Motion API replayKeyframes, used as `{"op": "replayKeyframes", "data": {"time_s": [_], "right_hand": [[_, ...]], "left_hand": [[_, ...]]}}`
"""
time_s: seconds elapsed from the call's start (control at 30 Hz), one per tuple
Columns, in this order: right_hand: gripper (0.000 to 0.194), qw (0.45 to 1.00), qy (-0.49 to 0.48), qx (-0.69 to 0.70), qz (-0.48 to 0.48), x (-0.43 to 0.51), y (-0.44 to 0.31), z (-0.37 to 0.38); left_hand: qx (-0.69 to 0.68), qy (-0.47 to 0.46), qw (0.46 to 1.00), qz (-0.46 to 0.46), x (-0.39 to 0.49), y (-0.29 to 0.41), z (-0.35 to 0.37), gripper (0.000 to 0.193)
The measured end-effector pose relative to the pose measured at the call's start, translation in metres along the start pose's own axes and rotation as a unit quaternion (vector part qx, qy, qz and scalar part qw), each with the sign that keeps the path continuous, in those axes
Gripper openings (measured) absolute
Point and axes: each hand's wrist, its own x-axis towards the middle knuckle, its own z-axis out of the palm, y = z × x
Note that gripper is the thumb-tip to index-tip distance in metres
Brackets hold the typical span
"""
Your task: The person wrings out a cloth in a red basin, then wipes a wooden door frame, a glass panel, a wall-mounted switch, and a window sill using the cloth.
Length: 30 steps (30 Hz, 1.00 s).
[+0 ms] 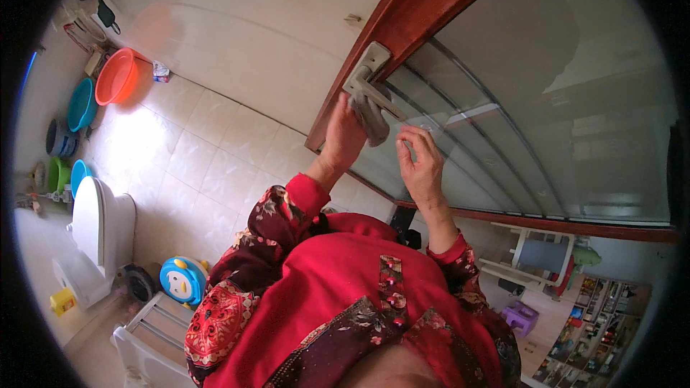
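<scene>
A wooden-framed glass door (420, 5) stands in front of me, with a metal lever handle (381, 98) on its backplate. A crumpled grey cloth (372, 121) hangs just below the lever. My left hand (345, 137) is at the door's edge, its palm side against the cloth and its fingertips up by the backplate; some fingers are hidden. Just below the lever's free end is my right hand (423, 164), fingers loosely curled, thumb apart, with nothing visible in it.
Orange (117, 76) and teal basins (82, 105) stand along the left wall, near a white toilet (102, 226). A blue penguin-shaped item (183, 280) and a white rack (153, 328) are at lower left. Beyond the door are a purple stool (520, 318) and shelves with many items (598, 328).
</scene>
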Motion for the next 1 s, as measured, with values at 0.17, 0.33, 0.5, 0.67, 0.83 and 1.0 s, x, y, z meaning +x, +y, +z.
{"op": "replayKeyframes", "data": {"time_s": [0.17,0.33,0.5,0.67,0.83,1.0], "right_hand": [[0.012,0.999,-0.030,-0.018,-0.008,-0.014,0.012,0.000],[0.012,0.998,-0.051,-0.037,0.006,-0.022,0.012,-0.003],[0.008,0.997,-0.055,-0.035,0.028,-0.023,0.016,-0.007],[0.009,0.996,-0.062,-0.042,0.049,-0.030,0.019,-0.005],[0.009,0.995,-0.070,-0.049,0.054,-0.034,0.021,-0.002],[0.010,0.995,-0.067,-0.059,0.051,-0.038,0.021,-0.001]], "left_hand": [[-0.174,-0.102,0.979,0.008,0.017,0.012,0.027,0.059],[-0.225,-0.147,0.963,-0.003,0.024,0.008,0.029,0.060],[-0.172,-0.107,0.979,0.005,0.032,0.010,0.014,0.064],[-0.133,-0.050,0.990,0.015,0.036,0.011,-0.016,0.062],[-0.052,0.008,0.998,0.021,0.042,-0.002,-0.053,0.050],[-0.118,0.056,0.991,-0.024,0.053,-0.006,-0.148,0.042]]}}
